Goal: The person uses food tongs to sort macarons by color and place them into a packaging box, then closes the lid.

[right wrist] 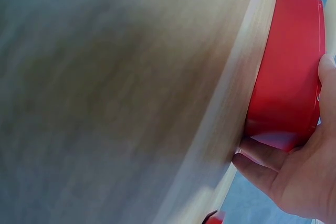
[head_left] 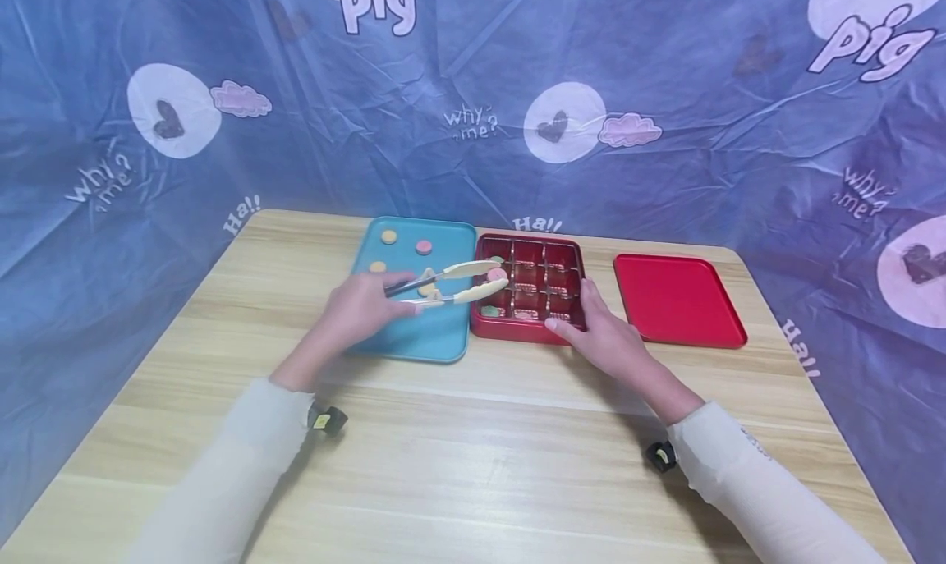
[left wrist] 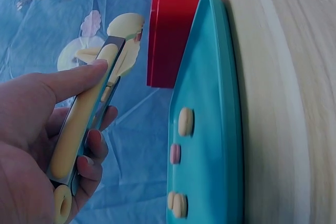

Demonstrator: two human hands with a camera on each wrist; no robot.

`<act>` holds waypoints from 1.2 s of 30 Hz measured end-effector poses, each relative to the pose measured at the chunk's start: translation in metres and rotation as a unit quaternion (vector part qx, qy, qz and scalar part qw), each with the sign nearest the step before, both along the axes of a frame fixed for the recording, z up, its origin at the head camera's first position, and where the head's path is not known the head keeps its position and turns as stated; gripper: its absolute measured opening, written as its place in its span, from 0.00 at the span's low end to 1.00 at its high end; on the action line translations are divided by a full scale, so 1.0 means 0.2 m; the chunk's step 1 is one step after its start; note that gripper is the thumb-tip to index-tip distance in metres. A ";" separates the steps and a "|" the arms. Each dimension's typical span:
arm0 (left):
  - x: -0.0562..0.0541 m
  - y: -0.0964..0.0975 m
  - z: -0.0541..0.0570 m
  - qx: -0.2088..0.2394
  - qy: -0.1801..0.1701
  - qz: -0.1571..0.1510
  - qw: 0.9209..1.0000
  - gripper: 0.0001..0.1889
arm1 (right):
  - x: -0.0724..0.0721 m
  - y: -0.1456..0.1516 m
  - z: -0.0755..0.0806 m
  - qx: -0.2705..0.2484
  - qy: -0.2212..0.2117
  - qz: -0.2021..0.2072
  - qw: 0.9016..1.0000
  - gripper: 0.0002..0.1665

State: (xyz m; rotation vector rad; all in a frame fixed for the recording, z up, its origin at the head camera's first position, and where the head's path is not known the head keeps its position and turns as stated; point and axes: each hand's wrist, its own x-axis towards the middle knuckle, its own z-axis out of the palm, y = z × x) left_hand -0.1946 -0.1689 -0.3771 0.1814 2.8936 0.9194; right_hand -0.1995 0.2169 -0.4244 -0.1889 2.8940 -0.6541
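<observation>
My left hand (head_left: 362,309) holds a pair of kitchen tongs (head_left: 482,291) with cream tips, thumb on one handle and fingers curled under the other. Between the tips sits a pink macaron (head_left: 497,275), over the left column of a red divided box (head_left: 510,328). Green macarons (head_left: 489,310) lie in that column's front and back compartments. My right hand (head_left: 609,334) grips the box at its front right corner, its thumb at the front rim and its fingers along the side (right wrist: 289,72). The tongs' handles pass above a blue tray (head_left: 429,344).
On the tray lie a pink macaron (head_left: 424,247) and several yellow ones (head_left: 388,236), some partly behind the tongs. A red lid (head_left: 676,301) rests to the right of the box. Behind the wooden table (head_left: 473,457) hangs a blue printed cloth (head_left: 414,153).
</observation>
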 end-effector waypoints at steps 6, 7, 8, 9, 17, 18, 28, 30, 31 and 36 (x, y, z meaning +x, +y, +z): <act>-0.04 0.08 0.00 0.010 0.006 -0.009 1.000 0.29 | 0.00 0.00 0.00 0.000 0.002 0.002 1.000 0.67; -0.04 0.09 0.00 0.010 0.006 -0.011 1.000 0.29 | 0.00 0.00 0.00 0.000 0.002 0.002 1.000 0.67; -0.05 0.10 0.00 0.011 0.005 -0.011 1.000 0.29 | 0.00 0.00 0.00 0.000 0.003 0.002 1.000 0.66; -0.05 0.11 0.00 0.011 0.004 -0.014 1.000 0.29 | 0.00 0.00 -0.01 0.000 0.003 0.002 1.000 0.66; -0.10 0.18 0.01 0.021 -0.015 -0.019 0.999 0.30 | 0.00 0.01 -0.01 -0.001 0.003 0.001 1.000 0.66; -0.10 0.19 0.01 0.020 -0.015 -0.020 0.999 0.31 | 0.00 0.01 -0.01 -0.001 0.002 0.002 1.000 0.66; -0.13 0.24 0.00 0.007 -0.006 -0.026 1.000 0.31 | 0.01 0.00 0.00 -0.003 0.001 0.001 1.000 0.66; -0.14 0.25 0.00 0.003 -0.006 -0.024 1.000 0.31 | 0.00 0.00 0.00 -0.002 0.001 0.001 1.000 0.66; -0.14 0.25 0.00 0.001 -0.005 -0.024 1.000 0.31 | 0.00 0.00 0.00 -0.002 0.002 0.000 1.000 0.66; -0.15 0.26 -0.01 -0.006 0.001 -0.024 1.000 0.31 | 0.00 0.00 -0.01 -0.003 0.002 -0.001 1.000 0.66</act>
